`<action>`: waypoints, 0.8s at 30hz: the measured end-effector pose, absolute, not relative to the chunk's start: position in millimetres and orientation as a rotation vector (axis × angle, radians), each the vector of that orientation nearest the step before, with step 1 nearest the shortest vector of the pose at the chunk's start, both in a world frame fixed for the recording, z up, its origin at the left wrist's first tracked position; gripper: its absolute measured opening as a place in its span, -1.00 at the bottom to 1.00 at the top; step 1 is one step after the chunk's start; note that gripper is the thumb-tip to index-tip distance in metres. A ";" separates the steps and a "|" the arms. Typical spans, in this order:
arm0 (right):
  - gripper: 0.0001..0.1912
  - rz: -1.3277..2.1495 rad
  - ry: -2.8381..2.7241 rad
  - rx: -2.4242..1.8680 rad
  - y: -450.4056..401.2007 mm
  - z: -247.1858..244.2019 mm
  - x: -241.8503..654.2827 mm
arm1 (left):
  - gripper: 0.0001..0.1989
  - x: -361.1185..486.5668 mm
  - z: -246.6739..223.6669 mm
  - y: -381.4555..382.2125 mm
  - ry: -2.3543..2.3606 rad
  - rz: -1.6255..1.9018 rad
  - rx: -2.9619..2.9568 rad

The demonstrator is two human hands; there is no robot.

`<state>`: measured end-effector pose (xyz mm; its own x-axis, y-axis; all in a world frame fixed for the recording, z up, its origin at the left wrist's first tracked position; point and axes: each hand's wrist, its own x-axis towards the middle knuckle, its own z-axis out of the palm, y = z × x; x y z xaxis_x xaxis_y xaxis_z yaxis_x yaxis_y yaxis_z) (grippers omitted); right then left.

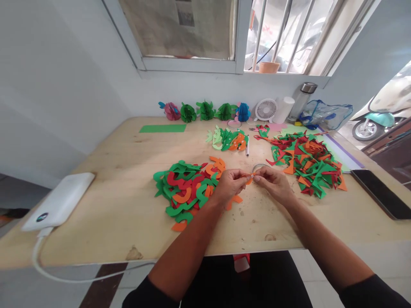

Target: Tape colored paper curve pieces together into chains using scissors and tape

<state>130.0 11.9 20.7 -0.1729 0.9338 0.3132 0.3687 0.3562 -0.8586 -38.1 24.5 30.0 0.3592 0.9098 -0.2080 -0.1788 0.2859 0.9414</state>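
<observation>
Orange paper piece pinched between two hands

At the near left of the wooden table (115, 184) lies a white power bank (61, 201) with a cable plugged in. A heap of curved paper shapes (175, 188) in green, red and orange spreads beside the left forearm; a dark phone (380, 193) lies off to the right.

Between the two, the left hand (230, 185) and right hand (272, 183) meet just above the tabletop. Their thumbs and fingers are drawn narrow on a small orange paper piece (249, 181), mostly hidden by the fingertips; a tiny pale spot shows where they meet, too small to make out. The piece looks very light, thin and easily creased, with little slip; it would be best held flat by its edges, with a soft pinch, since a hard pull could bend or tear it.

Right of the hands sits a pile of angular scraps (317, 164). Farther back are a pen (247, 146) and spotted cutouts (226, 139), then, by the wall, layered paper figures (206, 110) and a small white fan (266, 110).
</observation>
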 end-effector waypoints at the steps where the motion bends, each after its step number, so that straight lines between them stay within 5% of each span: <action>1: -0.76 0.826 -1.705 -1.156 12.1 20.2 129.8 | -0.73 -37.9 30.2 24.2 0.911 0.880 1.015; 24: -0.67 1.156 -1.497 -1.126 8.6 32.1 122.6 | -0.69 -35.2 30.6 20.5 0.930 0.889 1.196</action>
<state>122.6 8.6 32.1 -0.1741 0.9771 0.1222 0.1289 0.1457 -0.9809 -35.2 20.5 30.6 0.3646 0.9243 -0.1126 -0.0703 0.1479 0.9865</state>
